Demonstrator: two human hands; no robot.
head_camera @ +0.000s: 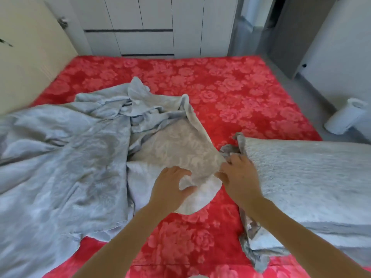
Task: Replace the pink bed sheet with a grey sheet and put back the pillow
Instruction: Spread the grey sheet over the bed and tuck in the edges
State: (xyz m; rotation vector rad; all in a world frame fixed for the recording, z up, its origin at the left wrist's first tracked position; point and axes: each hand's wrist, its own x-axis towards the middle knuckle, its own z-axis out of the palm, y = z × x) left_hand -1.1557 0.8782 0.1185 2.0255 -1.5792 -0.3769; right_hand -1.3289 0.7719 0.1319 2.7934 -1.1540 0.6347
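While the pink bed sheet (220, 93) covers the mattress, my left hand (170, 189) and right hand (239, 175) each pinch a fold of the grey sheet (60, 157), heaped near left; the pillow (301, 177) lies near right.

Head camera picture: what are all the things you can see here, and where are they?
pink sheet: one, red-pink with flowers, spread flat across the middle.
grey sheet: one, pale grey, crumpled on the pink sheet, left and middle.
pillow: one, pale grey, on the pink sheet, right side.
wardrobe: one, white, at the back.
door: one, cream, far left.
white container: one, white, on the floor at right.
left hand: one, grips a fold of the grey sheet.
right hand: one, pinches the grey sheet's edge beside the pillow.
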